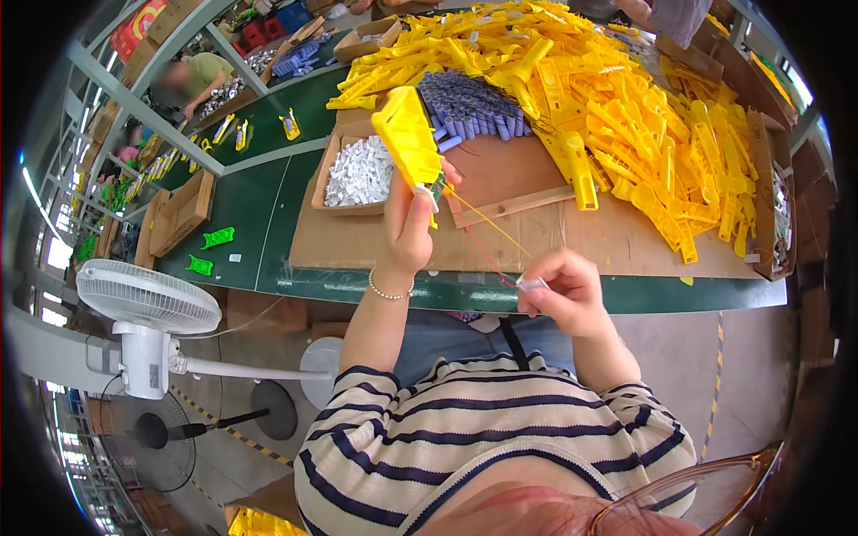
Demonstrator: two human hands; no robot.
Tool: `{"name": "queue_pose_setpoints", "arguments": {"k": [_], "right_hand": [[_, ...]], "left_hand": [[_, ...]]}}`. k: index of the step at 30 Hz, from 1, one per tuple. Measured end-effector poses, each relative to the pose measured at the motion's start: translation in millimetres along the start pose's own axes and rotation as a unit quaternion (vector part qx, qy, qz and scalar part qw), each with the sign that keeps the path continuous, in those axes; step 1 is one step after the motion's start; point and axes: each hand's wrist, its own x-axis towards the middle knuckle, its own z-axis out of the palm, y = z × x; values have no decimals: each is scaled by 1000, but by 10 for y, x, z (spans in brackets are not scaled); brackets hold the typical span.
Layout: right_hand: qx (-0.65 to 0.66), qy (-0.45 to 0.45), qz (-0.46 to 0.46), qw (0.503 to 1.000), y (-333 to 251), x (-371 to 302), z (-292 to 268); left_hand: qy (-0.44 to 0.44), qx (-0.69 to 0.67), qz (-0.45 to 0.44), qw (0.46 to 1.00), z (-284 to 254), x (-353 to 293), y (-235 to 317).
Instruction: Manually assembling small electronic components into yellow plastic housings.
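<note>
Yellow plastic housing [407, 134] gripped up in my left hand [409, 223], wires [483, 234] trailing to the small metal piece [531, 284] pinched in my right hand [565, 295]. Looks only partway wired, and a huge far pile of yellow housings [626, 107] waits on the bench [268, 205].

An open brown cardboard box [350, 183] sits at ten o'clock of centre on the green tabletop [268, 223], filled with small white pieces; a shallow tan tray box [183, 212] lies further toward nine o'clock; more open cartons [368, 40] stand at twelve; a red-and-yellow package [136, 27] rests at eleven, on a shelf.
</note>
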Motion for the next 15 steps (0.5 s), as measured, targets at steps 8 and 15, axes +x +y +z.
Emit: {"name": "queue_pose_setpoints", "arguments": {"k": [8, 15], "right_hand": [[83, -22, 53, 995, -287, 230, -130], [-26, 38, 167, 985, -234, 356, -146]], "left_hand": [[-91, -98, -117, 984, 140, -406, -255], [-171, -38, -192, 966, 142, -577, -253]]}}
